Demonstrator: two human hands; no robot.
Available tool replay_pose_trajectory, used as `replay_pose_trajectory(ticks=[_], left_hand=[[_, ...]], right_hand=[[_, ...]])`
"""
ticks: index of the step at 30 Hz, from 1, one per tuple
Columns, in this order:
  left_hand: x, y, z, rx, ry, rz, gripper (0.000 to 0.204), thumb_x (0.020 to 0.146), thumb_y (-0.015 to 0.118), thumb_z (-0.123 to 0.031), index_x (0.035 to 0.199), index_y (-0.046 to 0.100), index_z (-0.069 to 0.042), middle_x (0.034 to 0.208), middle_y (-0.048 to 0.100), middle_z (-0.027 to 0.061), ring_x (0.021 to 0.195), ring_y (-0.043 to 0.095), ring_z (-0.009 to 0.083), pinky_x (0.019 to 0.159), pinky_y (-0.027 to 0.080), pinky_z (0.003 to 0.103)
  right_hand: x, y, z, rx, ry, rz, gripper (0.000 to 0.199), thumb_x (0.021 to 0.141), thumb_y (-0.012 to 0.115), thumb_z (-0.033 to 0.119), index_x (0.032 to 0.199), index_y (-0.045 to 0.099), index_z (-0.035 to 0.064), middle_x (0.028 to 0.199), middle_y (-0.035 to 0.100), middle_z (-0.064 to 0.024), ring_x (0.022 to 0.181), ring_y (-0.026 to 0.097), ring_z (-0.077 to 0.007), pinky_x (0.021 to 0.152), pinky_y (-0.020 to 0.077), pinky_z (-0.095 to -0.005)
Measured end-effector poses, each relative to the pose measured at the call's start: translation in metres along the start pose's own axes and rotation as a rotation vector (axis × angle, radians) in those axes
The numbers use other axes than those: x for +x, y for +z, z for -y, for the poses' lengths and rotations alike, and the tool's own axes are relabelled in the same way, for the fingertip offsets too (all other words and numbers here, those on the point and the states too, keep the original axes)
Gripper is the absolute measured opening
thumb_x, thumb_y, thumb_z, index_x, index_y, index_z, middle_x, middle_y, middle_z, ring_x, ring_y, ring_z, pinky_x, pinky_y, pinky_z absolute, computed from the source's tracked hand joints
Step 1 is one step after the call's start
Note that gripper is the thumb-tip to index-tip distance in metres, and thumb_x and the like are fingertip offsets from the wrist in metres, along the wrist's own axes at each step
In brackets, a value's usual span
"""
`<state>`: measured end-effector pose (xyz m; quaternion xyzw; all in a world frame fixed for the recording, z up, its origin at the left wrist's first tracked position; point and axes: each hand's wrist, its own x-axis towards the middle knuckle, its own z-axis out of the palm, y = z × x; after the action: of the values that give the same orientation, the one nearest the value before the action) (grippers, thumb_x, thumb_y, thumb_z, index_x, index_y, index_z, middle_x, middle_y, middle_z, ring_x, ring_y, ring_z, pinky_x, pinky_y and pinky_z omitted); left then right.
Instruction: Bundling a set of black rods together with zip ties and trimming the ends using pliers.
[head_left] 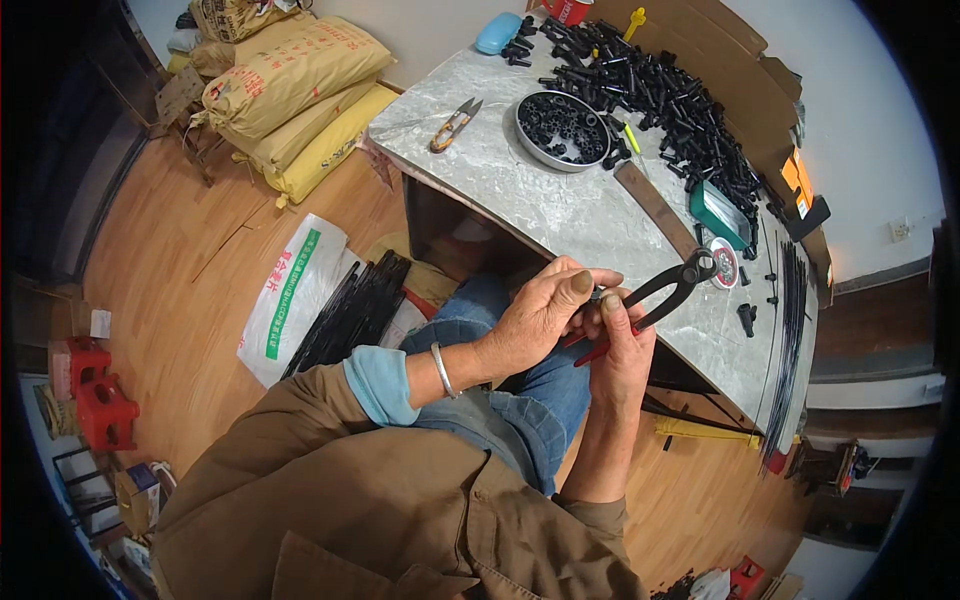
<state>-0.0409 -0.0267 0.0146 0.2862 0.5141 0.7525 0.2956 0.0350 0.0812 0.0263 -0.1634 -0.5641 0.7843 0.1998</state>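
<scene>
My right hand [621, 352] grips a pair of end-cutting pincers [657, 296] with dark jaws and red handles; the jaws point up and right, over the table's near edge. Close against it, my left hand [535, 318] is closed in a pinch, thumb on top. Something small and dark shows between the fingers of the two hands, too covered to name. Both hands are held above my lap, in front of the table [590, 225].
On the table are a heap of black plastic parts [660, 95], a metal bowl [563, 158] of small black rings, snips [456, 125], a flat metal bar [655, 210], a green box [720, 215] and long black rods [790, 330]. Sacks [290, 90] and black strips [350, 315] lie left.
</scene>
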Motion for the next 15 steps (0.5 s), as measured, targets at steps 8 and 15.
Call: replay_pose_trajectory(ticks=[8,15], left_hand=[[0.002,0.001,0.004,0.061,0.073,-0.027,0.06,0.1,0.03,-0.048,0.119,0.058,0.001,0.098,0.05,0.0026,0.085,0.049,0.0074,0.074,0.043,0.021],[0.001,0.0,0.002,0.056,0.057,-0.026,0.058,0.1,0.031,-0.047,0.118,0.059,0.0,0.095,0.048,0.0014,0.08,0.046,0.0067,0.07,0.041,0.021]], right_hand=[[-0.001,0.002,0.001,-0.016,-0.007,0.002,0.021,0.091,0.061,0.023,0.09,0.057,0.0024,0.068,0.05,-0.0006,0.063,0.047,-0.0122,0.061,0.0412,-0.0267],[-0.006,0.013,0.002,-0.07,-0.073,-0.089,0.02,0.091,0.062,0.023,0.088,0.059,0.0032,0.069,0.051,0.0002,0.064,0.046,-0.0094,0.06,0.0385,-0.0239]])
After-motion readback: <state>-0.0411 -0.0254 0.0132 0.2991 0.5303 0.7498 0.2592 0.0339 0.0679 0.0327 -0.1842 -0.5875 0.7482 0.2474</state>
